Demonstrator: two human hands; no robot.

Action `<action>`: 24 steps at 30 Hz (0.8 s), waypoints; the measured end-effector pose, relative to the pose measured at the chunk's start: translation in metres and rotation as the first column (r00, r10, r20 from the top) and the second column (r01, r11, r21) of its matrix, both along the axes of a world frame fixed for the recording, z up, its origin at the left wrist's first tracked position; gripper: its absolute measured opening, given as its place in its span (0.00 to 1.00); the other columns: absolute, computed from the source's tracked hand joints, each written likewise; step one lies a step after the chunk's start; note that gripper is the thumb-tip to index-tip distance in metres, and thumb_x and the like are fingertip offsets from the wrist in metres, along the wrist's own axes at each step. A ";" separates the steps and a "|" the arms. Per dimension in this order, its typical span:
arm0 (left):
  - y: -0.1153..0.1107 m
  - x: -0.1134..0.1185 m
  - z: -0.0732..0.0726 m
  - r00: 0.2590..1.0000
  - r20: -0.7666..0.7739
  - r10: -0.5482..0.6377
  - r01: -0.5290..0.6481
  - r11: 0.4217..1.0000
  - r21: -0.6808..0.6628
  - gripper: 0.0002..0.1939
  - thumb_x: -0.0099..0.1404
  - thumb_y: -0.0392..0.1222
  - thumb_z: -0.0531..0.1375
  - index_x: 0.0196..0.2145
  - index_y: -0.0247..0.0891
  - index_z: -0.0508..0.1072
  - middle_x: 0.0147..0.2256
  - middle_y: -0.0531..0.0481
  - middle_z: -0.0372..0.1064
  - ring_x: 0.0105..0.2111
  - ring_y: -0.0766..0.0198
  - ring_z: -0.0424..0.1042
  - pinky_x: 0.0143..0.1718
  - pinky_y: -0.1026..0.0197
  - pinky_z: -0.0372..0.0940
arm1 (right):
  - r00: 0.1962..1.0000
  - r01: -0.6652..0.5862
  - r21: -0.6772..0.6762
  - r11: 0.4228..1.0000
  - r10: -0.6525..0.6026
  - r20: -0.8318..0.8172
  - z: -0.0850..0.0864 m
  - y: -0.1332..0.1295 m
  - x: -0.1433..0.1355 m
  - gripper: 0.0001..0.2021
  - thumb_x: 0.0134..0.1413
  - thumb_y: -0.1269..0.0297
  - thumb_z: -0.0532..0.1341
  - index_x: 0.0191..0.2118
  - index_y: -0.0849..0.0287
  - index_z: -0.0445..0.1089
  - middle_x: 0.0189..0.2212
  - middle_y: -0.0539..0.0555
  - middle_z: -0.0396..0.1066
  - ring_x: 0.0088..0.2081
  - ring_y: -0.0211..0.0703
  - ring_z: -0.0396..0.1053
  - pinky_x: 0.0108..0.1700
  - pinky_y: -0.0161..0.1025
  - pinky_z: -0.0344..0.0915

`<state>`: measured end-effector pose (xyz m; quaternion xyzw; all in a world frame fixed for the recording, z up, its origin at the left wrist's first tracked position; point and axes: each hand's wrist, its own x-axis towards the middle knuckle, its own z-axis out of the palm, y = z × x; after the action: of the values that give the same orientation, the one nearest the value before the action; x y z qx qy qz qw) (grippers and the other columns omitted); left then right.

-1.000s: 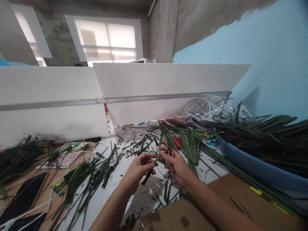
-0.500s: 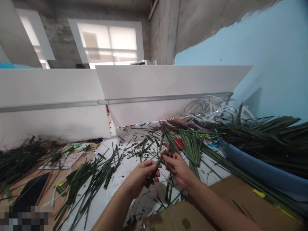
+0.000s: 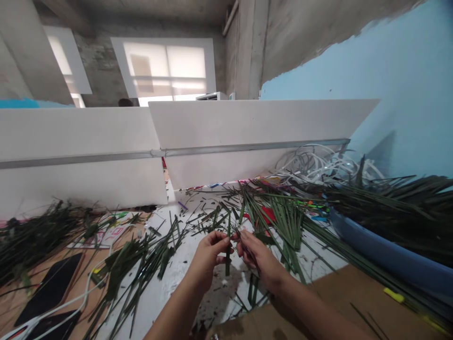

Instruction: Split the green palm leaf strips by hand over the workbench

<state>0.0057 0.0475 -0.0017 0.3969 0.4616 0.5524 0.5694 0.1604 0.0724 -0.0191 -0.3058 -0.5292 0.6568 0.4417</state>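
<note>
My left hand point(image 3: 211, 255) is closed, with a narrow green leaf strip point(image 3: 227, 268) pinched upright between thumb and fingers. Just right of it, my right hand point(image 3: 257, 257) is also closed, around something thin and dark that its fingers mostly hide. The fingertips of both hands are close together over the white, scrap-strewn tabletop point(image 3: 173, 278). Beyond my right hand lies a fan of green leaf strips point(image 3: 288, 222), with a red item point(image 3: 269, 215) partly under it. To the left of my hands is a loose heap of cut leaf strips point(image 3: 141, 264).
A blue basin point(image 3: 382, 250) piled with long leaves stands at right, beside a cardboard sheet point(image 3: 336, 297). White panels point(image 3: 262, 123) close off the back, near tangled white strapping point(image 3: 318, 163). A dark phone point(image 3: 51, 288) and white cables point(image 3: 83, 295) lie at left.
The leaf strip in my left hand has turned from slanted to nearly upright. My right hand has shifted slightly down and its fingertips have drawn off the strip. The view has moved a little left.
</note>
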 end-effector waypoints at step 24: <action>-0.005 0.009 0.004 0.999 -0.046 -0.022 0.021 0.999 -0.035 0.15 0.48 0.46 0.68 0.30 0.36 0.71 0.27 0.51 0.71 0.28 0.65 0.68 0.27 0.65 0.58 | 0.992 -0.044 -0.156 0.987 0.024 -0.127 -0.006 -0.005 -0.006 0.19 0.52 0.46 0.65 0.34 0.56 0.63 0.22 0.43 0.57 0.19 0.29 0.44 0.21 0.32 0.33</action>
<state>0.0143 0.0423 0.0020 0.4045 0.4800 0.5288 0.5712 0.1540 0.0676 -0.0255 -0.2893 -0.4520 0.7219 0.4369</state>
